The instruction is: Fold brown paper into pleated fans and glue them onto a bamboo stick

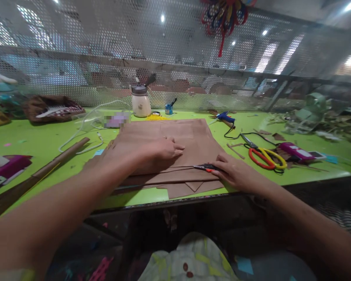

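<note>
Brown sheets [190, 134], paper or thin fabric, lie stacked on the green table in front of me. Flat on the top sheet rests my left hand [171, 148], its fingers stretched out and holding nothing. My right hand [229, 169] is wrapped around a pair of small scissors [205, 168] with a dark and orange handle. Their blades point left, at a long slit or edge near the stack's front. A folded brown corner pokes out below, by the table's front edge. Whether the blades are apart is too small to tell.
Larger scissors [267, 159] with red and yellow handles lie at right, near a blue glue gun [226, 118] and a purple power strip [295, 151]. A pale jug [140, 103] and blue jar [169, 109] stand behind. A brown roll [61, 158] lies left.
</note>
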`<state>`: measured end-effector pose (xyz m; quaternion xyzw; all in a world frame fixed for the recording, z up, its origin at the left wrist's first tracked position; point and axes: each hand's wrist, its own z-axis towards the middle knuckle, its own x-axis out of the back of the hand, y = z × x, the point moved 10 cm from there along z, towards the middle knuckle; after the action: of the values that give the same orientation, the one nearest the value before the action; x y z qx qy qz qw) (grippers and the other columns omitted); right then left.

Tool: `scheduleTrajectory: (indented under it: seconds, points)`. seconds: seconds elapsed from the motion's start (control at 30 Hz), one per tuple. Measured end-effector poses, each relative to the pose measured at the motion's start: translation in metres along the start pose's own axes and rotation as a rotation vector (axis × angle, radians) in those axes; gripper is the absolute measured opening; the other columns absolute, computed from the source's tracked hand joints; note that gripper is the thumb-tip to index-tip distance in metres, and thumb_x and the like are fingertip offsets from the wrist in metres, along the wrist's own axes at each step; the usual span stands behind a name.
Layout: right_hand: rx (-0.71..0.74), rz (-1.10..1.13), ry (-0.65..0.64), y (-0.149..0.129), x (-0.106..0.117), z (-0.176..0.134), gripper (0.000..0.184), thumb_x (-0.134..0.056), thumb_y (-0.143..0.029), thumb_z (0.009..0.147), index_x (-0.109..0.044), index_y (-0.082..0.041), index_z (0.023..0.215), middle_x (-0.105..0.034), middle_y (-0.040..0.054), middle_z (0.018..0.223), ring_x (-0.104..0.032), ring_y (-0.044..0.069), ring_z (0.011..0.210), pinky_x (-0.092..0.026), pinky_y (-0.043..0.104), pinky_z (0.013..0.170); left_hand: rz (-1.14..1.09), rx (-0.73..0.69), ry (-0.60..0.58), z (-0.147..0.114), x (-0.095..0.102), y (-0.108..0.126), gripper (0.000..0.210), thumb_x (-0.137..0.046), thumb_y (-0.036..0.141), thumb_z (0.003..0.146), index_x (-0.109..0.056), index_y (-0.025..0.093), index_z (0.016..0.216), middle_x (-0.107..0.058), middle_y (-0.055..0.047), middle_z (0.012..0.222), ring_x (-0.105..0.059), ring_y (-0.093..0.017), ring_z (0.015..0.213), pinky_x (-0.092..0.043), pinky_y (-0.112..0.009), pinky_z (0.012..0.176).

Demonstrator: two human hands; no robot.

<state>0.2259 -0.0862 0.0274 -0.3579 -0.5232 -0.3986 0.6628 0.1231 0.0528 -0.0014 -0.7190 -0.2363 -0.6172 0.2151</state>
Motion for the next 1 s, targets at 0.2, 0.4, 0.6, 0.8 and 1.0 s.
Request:
scheduleTrajectory:
  seconds: [0.2,0.4,0.6,0.8,1.0]
  points:
    - [0.011,-0.118,0.019,-0.004,-0.007,0.005,0.032,-0.035,-0.033,0.09,-0.058,-0.018,0.107,-0.051,0.0087,0.087,-0.049,0.016,0.07,-0.039,0.027,0.062,0.056,-0.141,-0.101,0.012,-0.001,-0.002,0.05,-0.028,0.055,0.084,-0.041,0.038,0.129,-0.056,-0.004,0.12,-0.043,-0.024,0.11,-0.025,-0.037,0.094]
    - [0.017,0.028,-0.031,-0.004,-0.01,-0.001,0.031,-0.034,-0.032,0.091,-0.056,-0.019,0.11,-0.05,0.0083,0.089,-0.051,0.016,0.071,-0.041,0.027,0.064,0.068,-0.139,-0.112,0.013,-0.005,-0.005,0.053,-0.028,0.058,0.083,-0.039,0.038,0.13,-0.055,-0.004,0.121,-0.042,-0.024,0.113,-0.023,-0.037,0.096]
    - [0.018,0.096,-0.029,-0.006,-0.006,-0.013,0.033,-0.034,-0.032,0.091,-0.054,-0.019,0.113,-0.051,0.0096,0.094,-0.052,0.017,0.076,-0.042,0.028,0.068,0.087,-0.159,-0.092,0.012,-0.006,-0.003,0.051,-0.028,0.054,0.085,-0.038,0.036,0.131,-0.055,-0.005,0.121,-0.043,-0.022,0.11,-0.024,-0.034,0.094]
    - [0.067,-0.019,-0.014,-0.017,0.0,0.015,0.032,-0.036,-0.035,0.09,-0.062,-0.016,0.089,-0.053,0.0084,0.083,-0.049,0.015,0.067,-0.035,0.026,0.058,0.061,-0.16,-0.1,0.011,-0.005,0.001,0.05,-0.029,0.051,0.085,-0.04,0.035,0.13,-0.056,-0.001,0.121,-0.041,-0.022,0.112,-0.026,-0.032,0.093]
    - [0.117,-0.041,0.015,-0.023,-0.006,0.021,0.035,-0.034,-0.034,0.091,-0.061,-0.015,0.081,-0.054,0.0087,0.08,-0.049,0.017,0.072,-0.034,0.027,0.063,-0.013,-0.054,-0.067,0.01,0.0,-0.005,0.048,-0.038,0.056,0.079,-0.045,0.042,0.124,-0.053,0.0,0.124,-0.042,-0.024,0.113,-0.022,-0.035,0.096]
